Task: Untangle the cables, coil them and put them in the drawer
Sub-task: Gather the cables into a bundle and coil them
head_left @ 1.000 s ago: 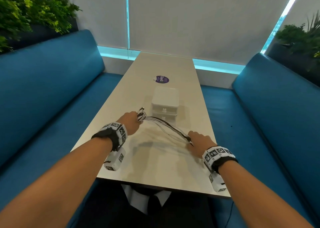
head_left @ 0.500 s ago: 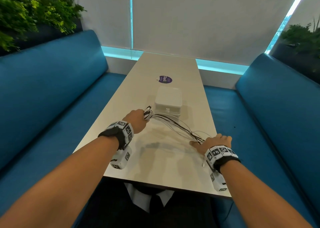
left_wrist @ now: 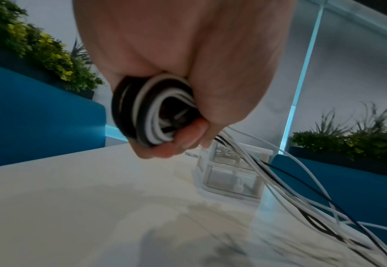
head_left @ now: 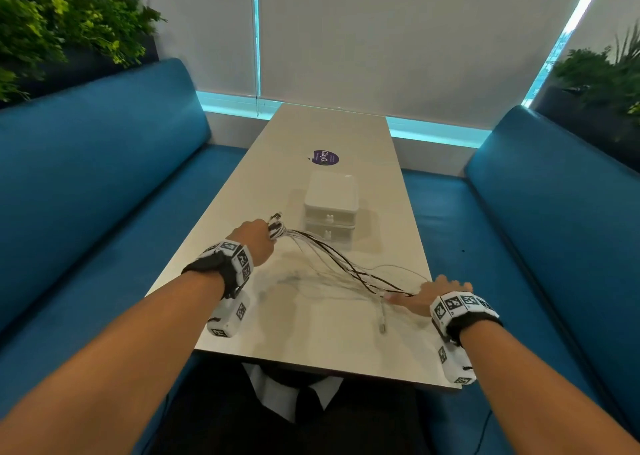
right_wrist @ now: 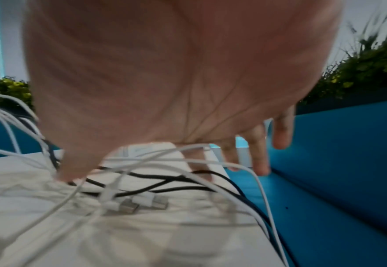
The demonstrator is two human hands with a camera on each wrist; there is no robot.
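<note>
Black and white cables [head_left: 346, 267] run across the pale counter [head_left: 311, 344] in the head view, from the left hand [head_left: 254, 240] at about ten o'clock of the counter's near half down to the right hand [head_left: 427, 297] at about four o'clock, close to the right edge. The left hand is closed around a small bundle of wound turns [head_left: 276, 228]. The right hand lies low on the counter with its fingers spread, resting on the loose ends. A white drawer box [head_left: 330, 212] stands at twelve o'clock of the hands, just beyond the strands, both drawers closed. A purple sticker [head_left: 325, 158] sits farther up the counter.

From the left wrist, the fingers [left_wrist: 183, 142] curl tightly round a ring of black and white loops [left_wrist: 151, 112], and several strands [left_wrist: 302, 198] trail off toward four o'clock past the drawer box [left_wrist: 231, 173].

From the right wrist, the palm [right_wrist: 164, 81] hangs over crossed cables [right_wrist: 155, 182] with straight fingers [right_wrist: 259, 153] reaching past the counter's edge; they grip nothing that shows. Two white plugs [right_wrist: 139, 203] lie on the counter below, at six o'clock of the palm.

My judgement: coiling has begun but is far from finished. The strands still cross one another, most of their length lies loose, and nothing has gone into the drawers.
</note>
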